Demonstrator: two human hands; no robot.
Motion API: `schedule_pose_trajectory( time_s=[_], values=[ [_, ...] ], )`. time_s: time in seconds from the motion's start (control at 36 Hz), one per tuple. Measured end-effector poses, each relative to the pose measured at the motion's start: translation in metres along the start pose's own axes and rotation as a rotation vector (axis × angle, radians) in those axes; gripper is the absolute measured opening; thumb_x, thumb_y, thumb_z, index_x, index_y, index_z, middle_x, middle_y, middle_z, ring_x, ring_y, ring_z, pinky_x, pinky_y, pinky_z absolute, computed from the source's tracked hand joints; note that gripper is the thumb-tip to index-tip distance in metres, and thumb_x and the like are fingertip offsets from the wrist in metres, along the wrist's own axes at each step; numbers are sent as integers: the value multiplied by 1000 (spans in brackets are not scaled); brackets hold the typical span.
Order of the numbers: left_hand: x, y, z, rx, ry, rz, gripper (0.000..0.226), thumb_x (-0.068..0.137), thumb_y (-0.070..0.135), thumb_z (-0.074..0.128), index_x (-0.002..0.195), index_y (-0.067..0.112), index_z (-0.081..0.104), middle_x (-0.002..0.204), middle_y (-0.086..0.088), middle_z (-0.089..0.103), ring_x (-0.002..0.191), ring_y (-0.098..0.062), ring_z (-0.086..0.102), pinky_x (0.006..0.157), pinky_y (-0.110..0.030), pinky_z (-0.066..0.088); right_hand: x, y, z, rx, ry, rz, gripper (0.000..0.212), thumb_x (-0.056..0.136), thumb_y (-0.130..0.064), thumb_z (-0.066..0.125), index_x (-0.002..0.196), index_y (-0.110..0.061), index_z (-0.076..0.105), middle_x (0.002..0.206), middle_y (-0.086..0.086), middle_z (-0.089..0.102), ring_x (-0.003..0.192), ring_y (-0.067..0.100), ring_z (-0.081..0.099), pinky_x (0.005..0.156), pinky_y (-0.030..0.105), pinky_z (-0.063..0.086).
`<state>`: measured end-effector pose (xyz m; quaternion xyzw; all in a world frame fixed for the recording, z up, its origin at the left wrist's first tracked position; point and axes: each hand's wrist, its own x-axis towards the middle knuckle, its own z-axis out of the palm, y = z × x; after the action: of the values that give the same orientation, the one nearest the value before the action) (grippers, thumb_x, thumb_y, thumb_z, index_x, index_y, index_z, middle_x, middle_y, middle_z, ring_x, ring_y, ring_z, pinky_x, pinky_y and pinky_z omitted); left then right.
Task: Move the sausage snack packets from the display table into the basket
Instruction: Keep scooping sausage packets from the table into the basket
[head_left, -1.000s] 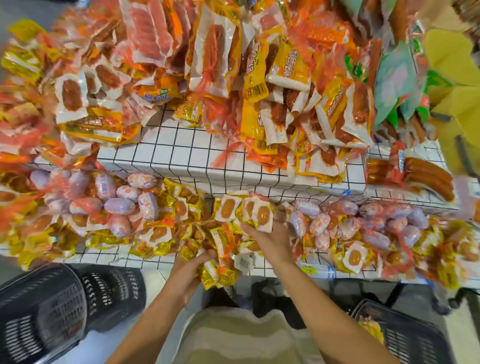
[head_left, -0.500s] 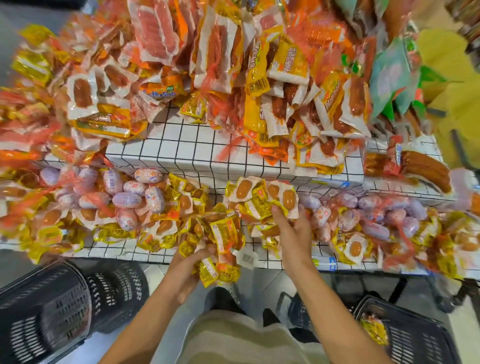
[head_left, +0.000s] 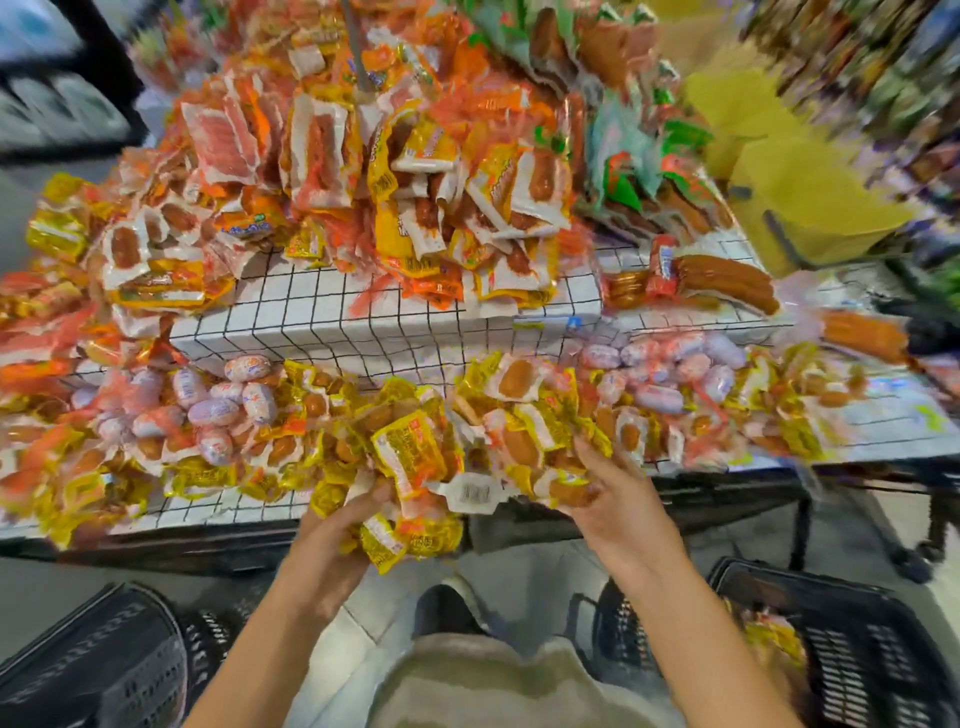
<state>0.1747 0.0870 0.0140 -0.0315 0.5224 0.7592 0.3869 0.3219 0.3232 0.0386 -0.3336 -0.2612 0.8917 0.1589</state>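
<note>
Yellow sausage snack packets (head_left: 415, 457) lie heaped along the front of the white grid display table (head_left: 322, 317). My left hand (head_left: 337, 535) grips a bunch of them at the table's front edge, some hanging below the rim. My right hand (head_left: 608, 499) holds another cluster of yellow-and-white packets (head_left: 540, 441) just to the right. A black plastic basket (head_left: 852, 654) sits on the floor at lower right with a few yellow packets inside. The picture is blurred by motion.
Round pink-white sausage packs (head_left: 234, 400) lie at front left and front right. Orange and white packets are piled high on the raised rear tier (head_left: 363, 171). Long brown sausages (head_left: 722, 280) lie at the right. A second black basket (head_left: 93, 670) stands at lower left.
Both hands have drawn closer to the table's front edge with their bunches of packets. The right hand has come down from the packets it reached for. The camera has moved nearer.
</note>
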Motion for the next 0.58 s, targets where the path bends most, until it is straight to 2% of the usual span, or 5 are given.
schedule_pose_trajectory(
  time_s=[0.11, 0.22, 0.39, 0.47, 0.58],
  values=[
    [-23, -22, 39, 48, -28, -38, 24, 83, 5, 68, 104, 15, 73, 102, -20, 67, 97, -38, 69, 86, -61, 56, -48, -14, -51, 60, -58, -113, 36, 88, -7, 63, 122, -17, 71, 122, 12, 71, 95, 30, 75, 65, 41, 59],
    [-46, -51, 84, 133, -86, -93, 33, 84, 7, 69, 117, 9, 70, 109, -18, 73, 103, -41, 71, 74, -53, 60, -97, -24, -111, 99, 6, -181, 48, 88, -7, 61, 136, -13, 62, 134, 14, 66, 113, 32, 70, 78, 43, 62],
    [-74, -108, 144, 213, -228, -183, 46, 86, 5, 67, 131, 12, 63, 123, -16, 71, 108, -40, 70, 76, -53, 60, -176, -25, -204, 146, 159, -255, 49, 95, -9, 55, 144, -11, 54, 142, 17, 60, 130, 39, 58, 103, 52, 51],
    [-81, -139, 167, 282, -328, -251, 43, 90, 5, 65, 132, 18, 64, 129, -16, 68, 112, -41, 68, 79, -54, 60, -212, -18, -245, 188, 308, -296, 53, 91, -11, 59, 144, -13, 55, 137, 16, 64, 123, 38, 63, 89, 48, 60],
    [-81, -180, 190, 376, -408, -345, 43, 89, 5, 67, 131, 14, 64, 132, -22, 64, 118, -45, 63, 94, -67, 50, -256, 1, -295, 291, 519, -356, 56, 84, -12, 67, 139, -20, 60, 131, 10, 69, 107, 30, 72, 73, 39, 62]
  ],
)
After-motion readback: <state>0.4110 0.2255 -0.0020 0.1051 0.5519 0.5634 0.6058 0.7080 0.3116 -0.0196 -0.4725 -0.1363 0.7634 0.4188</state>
